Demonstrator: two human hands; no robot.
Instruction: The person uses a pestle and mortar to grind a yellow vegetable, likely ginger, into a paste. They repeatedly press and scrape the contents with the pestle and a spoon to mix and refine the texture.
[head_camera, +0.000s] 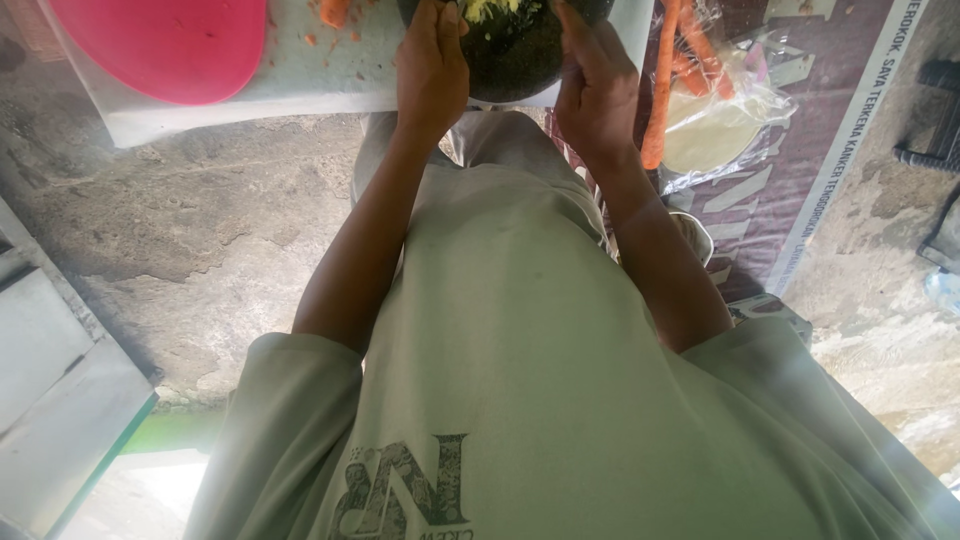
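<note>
The left hand (432, 70) and right hand (598, 95) close their fingers around the rim of a round dark stone mortar (510, 55) on a pale cutting board (300, 75). It looks heavy and rough (best gripped with 2 hands at opposite sides). Farther right lie long orange carrots (662, 85) in clear plastic.
</note>
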